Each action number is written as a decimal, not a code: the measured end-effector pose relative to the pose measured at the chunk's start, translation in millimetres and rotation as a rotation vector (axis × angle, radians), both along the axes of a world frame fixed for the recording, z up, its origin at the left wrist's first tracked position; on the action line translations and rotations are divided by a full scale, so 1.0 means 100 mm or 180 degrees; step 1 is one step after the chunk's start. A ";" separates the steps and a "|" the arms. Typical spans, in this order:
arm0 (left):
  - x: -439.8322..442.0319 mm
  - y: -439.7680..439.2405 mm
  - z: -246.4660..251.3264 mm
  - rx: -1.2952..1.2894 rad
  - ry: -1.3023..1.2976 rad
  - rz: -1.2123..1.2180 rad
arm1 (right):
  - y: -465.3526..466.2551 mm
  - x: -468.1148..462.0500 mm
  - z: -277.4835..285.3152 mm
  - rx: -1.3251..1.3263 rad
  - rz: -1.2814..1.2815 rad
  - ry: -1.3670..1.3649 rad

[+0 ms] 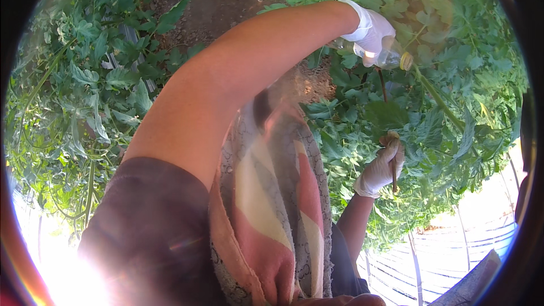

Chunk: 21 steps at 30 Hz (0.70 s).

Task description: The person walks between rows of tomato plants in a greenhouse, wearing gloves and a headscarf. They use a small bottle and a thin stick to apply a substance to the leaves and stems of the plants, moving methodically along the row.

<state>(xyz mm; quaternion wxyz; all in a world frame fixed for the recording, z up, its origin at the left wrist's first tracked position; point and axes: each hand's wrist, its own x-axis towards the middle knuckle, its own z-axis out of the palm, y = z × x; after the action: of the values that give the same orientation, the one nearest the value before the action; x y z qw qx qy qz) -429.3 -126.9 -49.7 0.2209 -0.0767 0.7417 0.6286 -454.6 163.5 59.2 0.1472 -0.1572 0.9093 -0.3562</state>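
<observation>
My left hand (374,36), in a white glove, reaches across to the upper right and is closed around a clear plastic bottle (390,55). The bottle lies tilted on its side, its yellow cap or neck end (406,61) pointing right towards a thick green tomato stem (440,100). Lower down at the right, my right hand (382,168), also gloved, grips a thin brown stick (394,178). Another thin brown length (383,87) shows just below the bottle; leaves hide whether it joins the stick. The fingers of my left hand partly cover the bottle.
Dense tomato foliage (488,63) surrounds both hands, and more plants (85,76) stand at the left. Bare soil (191,4) shows between them at the top. A patterned cloth (272,204) hangs before my chest. Thin poles (416,263) stand at the lower right.
</observation>
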 end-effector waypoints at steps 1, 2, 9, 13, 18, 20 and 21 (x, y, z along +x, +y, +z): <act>0.00 0.00 0.00 -0.0007 0.0014 -0.0017 | -0.02 0.01 0.01 0.0035 -0.0004 -0.0001; -0.01 0.00 0.01 -0.0024 -0.0016 0.0002 | -0.03 0.00 0.01 0.0069 -0.0009 -0.0003; -0.02 0.01 0.03 -0.0041 -0.0038 0.0063 | 0.13 -0.15 -0.23 -0.0173 -0.0102 -0.0106; -0.03 0.05 -0.04 -0.0068 0.0039 0.0095 | 0.07 -0.09 -0.13 -0.0109 -0.0158 0.0063; -0.04 0.05 0.07 0.0061 -0.0166 0.0022 | 0.08 0.01 0.33 -0.0007 0.0287 0.0342; 0.01 0.06 0.15 0.0061 -0.0216 0.0119 | 0.21 0.03 0.60 0.0007 0.0237 0.0019; 0.02 0.08 0.18 0.0040 -0.0233 0.0105 | 0.26 0.05 0.71 -0.0008 0.0203 -0.0137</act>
<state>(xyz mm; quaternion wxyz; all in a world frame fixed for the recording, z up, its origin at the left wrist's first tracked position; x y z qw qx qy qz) -426.9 -118.6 -31.9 0.2379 -0.1104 0.7278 0.6337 -449.8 189.8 130.5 0.1779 -0.1786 0.8999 -0.3558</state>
